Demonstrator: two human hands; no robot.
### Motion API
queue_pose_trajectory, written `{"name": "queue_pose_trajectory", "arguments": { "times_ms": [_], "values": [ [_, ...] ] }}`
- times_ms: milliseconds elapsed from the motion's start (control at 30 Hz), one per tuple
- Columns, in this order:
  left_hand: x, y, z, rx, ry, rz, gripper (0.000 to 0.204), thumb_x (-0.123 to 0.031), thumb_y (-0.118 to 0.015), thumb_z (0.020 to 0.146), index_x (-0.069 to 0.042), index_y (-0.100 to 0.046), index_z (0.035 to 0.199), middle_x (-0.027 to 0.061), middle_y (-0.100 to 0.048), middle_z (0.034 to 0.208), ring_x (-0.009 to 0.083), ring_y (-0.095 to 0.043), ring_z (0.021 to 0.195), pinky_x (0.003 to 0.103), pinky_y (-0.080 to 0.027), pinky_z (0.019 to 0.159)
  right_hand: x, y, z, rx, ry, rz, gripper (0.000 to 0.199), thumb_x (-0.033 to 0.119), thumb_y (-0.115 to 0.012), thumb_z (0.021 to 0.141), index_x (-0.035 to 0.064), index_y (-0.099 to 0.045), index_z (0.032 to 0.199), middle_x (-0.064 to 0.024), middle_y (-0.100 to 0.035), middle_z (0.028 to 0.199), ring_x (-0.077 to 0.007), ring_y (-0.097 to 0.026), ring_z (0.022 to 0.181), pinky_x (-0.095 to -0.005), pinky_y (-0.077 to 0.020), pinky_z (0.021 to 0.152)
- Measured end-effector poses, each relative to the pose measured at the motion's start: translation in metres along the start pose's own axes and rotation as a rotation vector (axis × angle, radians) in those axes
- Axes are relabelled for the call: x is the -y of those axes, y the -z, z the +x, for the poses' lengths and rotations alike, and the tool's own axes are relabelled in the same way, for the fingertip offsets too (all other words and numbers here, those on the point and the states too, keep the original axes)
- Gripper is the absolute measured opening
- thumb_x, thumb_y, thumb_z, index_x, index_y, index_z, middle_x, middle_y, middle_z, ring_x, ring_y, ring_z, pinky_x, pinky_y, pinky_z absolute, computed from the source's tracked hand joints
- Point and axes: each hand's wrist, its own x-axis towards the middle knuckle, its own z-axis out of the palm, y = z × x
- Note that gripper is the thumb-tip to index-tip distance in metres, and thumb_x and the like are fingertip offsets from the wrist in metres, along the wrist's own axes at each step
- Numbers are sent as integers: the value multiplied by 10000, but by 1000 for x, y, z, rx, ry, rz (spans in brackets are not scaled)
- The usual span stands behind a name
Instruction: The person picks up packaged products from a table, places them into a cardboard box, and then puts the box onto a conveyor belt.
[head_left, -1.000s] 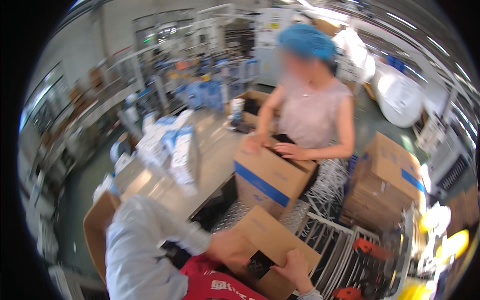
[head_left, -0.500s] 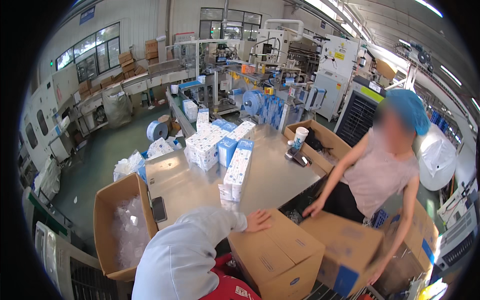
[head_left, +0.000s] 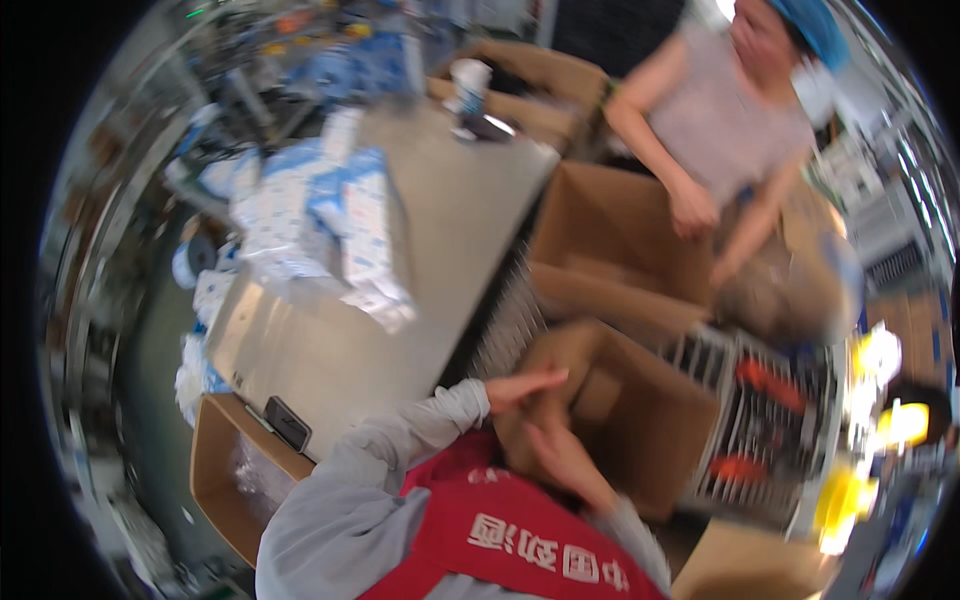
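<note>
- My left hand (head_left: 522, 385) lay flat, fingers straight, on the near edge of the cardboard box (head_left: 640, 425); gripped nothing.
- My right hand (head_left: 560, 462) was inside the box opening, fingers loose; blur, couldn't tell any grip.
- Box sat on the wire rack (head_left: 745, 440), beside the table (head_left: 400, 300).
- A co-worker's hands (head_left: 692, 210) were at another open box (head_left: 620, 235) beyond.

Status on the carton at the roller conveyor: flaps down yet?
Done: the brown carton sits on the roller conveyor. In hand: the left hand lies flat at its near edge and the right hand is on its near side. Blur hides whether the flaps are shut. Left: white-and-blue packs sit stacked on the table; a co-worker handles another carton.
</note>
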Motion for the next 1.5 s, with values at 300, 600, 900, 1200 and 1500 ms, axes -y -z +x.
{"name": "queue_pose_trajectory", "arguments": {
  "times_ms": [300, 600, 900, 1200, 1500],
  "values": [
    [9, -20, 34, -831, -457, 828, 663, -281, -683, 842, 29, -420, 1366, 273, -604, 1173, 405, -596, 1071, 414, -489, 903, -125, 142, -90, -590, 132, -993, 830, 425, -716, 750, 5, -402, 1393, -183, -322, 1499, -367, -230, 1421, -580, -162, 1133],
    [-34, 78, 56, -1038, -518, 1158, 827, -357, -731, 818, -89, -301, 1472, 198, -485, 1366, 337, -492, 1239, 504, -388, 1031, -407, 77, -59, -743, -581, 241, 998, 592, -605, 853, -102, -205, 1449, -246, -269, 1512, -271, -227, 1423, -330, -193, 1153],
    [48, 60, 41, -546, 234, 889, 1200, -925, -391, 658, -193, -41, 1543, 236, 21, 1576, 418, 42, 1453, 538, -37, 1162, -401, 73, -20, -560, -325, 303, 421, 288, -556, 935, -87, -604, 1119, -209, -693, 960, -329, -659, 893, -429, -499, 815],
    [8, 134, -218, -1202, -629, 533, 251, -220, -619, 896, -61, -652, 1087, 110, -687, 996, 220, -660, 797, 357, -528, 710, -76, 120, 33, 157, -447, -216, 345, 331, -595, 948, 13, -618, 1080, -75, -638, 708, -136, -598, 582, -269, -486, 500],
    [-90, 410, -315, -2271, -385, 1024, 522, -384, -555, 900, -207, -468, 1384, 152, -413, 1428, 418, -307, 1341, 579, -253, 1079, 197, -68, 189, 99, 909, -644, 319, 69, -640, 853, 45, -597, 1168, -152, -622, 1089, -340, -594, 992, -380, -489, 835]
  ]
}}
